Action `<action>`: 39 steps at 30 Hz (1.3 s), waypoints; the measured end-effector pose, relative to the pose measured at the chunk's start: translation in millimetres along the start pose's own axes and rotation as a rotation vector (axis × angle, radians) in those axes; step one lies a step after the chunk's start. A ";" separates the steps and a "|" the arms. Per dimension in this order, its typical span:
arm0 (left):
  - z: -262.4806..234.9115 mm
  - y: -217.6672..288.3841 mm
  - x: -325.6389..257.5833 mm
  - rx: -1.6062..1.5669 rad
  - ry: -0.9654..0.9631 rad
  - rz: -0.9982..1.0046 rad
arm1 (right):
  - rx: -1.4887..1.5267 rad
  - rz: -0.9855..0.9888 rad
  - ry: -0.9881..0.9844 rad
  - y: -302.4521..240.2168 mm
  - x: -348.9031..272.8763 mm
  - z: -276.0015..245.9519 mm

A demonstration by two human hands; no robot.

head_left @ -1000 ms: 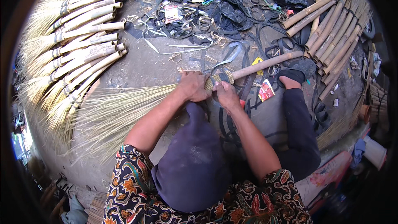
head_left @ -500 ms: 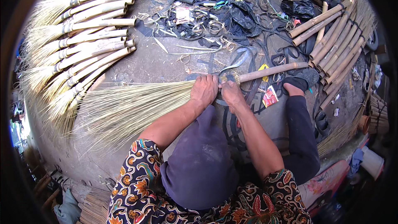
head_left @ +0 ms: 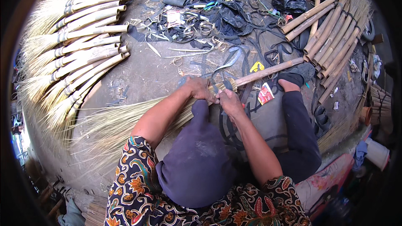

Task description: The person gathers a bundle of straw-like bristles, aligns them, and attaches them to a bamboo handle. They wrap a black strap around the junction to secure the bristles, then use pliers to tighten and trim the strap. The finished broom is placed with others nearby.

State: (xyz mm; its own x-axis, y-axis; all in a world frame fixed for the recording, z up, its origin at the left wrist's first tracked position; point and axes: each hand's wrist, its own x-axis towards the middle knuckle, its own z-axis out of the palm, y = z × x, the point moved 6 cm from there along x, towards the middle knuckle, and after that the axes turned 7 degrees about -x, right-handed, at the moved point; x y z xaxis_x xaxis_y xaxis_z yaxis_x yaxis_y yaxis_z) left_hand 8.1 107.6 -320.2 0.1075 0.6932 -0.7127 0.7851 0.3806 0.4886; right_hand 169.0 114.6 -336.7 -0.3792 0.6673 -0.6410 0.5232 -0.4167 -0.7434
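A grass broom [head_left: 125, 119] lies across my lap, its straw fanning out to the left and its bamboo handle [head_left: 268, 71] pointing up to the right. My left hand [head_left: 201, 90] clasps the bound neck where straw meets handle. My right hand [head_left: 229, 101] grips the same neck right beside it, fingers closed around the binding. A dark strap [head_left: 226, 65] curls on the ground just beyond both hands. My foot in a dark sandal [head_left: 295, 77] rests against the handle.
Finished brooms [head_left: 79, 46] lie stacked in a row at the left. Bare bamboo handles [head_left: 331, 33] are piled at the upper right. Dark straps, rings and scraps [head_left: 209, 16] litter the ground ahead. A red packet [head_left: 264, 94] lies by my leg.
The view has shifted slightly. Both hands stay on the broom's neck, moving a little down and left along the binding; the broom has barely turned.
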 end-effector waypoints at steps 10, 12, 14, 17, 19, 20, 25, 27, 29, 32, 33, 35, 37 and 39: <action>25.0 2.8 -27.1 0.239 0.646 0.115 | -0.096 0.156 -0.019 -24.7 25.1 13.8; 24.6 0.0 -22.0 0.187 0.653 0.135 | -0.078 0.142 -0.012 -26.1 23.7 13.4; 28.1 -0.9 -18.3 0.235 0.664 0.161 | -0.048 0.185 0.002 -24.5 23.2 14.0; 35.8 -6.6 -12.0 0.288 0.700 0.130 | 0.017 0.218 0.031 -21.9 20.1 18.3; 38.9 -10.9 -4.2 0.314 0.680 0.095 | 0.056 0.196 0.014 -18.8 13.6 24.7; 39.5 -12.1 -0.5 0.323 0.654 0.083 | 0.050 0.188 0.038 -15.0 7.7 24.5; 17.2 -8.5 2.4 0.277 0.506 0.045 | 0.120 0.001 0.041 9.4 -32.1 17.1; 8.4 -9.5 2.3 0.148 0.284 -0.003 | 0.107 0.049 0.034 25.9 -42.1 4.7; 6.5 -5.2 3.2 -0.073 -0.012 -0.002 | 0.151 0.010 -0.009 32.1 -42.6 -5.1; 7.0 2.2 0.1 -0.245 -0.246 -0.001 | 0.072 0.036 -0.033 35.5 -31.0 -11.0; 4.1 2.1 0.8 -0.181 -0.208 -0.001 | -0.017 0.023 -0.017 31.6 -23.2 -10.4; 6.6 1.5 0.5 -0.111 -0.126 -0.003 | -0.120 0.011 0.003 21.3 -6.3 -6.1; 13.1 3.6 -2.2 0.061 0.047 0.023 | -0.147 0.006 0.019 7.6 9.6 -1.6; 21.4 10.2 -14.6 0.330 0.317 0.111 | -0.167 0.022 0.014 -7.1 25.7 3.0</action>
State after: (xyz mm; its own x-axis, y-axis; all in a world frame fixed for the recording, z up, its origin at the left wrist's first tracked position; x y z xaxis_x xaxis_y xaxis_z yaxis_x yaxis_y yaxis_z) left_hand 27.6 88.2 -315.6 0.0506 0.8912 -0.4509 0.9368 0.1141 0.3306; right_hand 153.3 132.8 -348.4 -0.3558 0.6681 -0.6535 0.6515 -0.3240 -0.6860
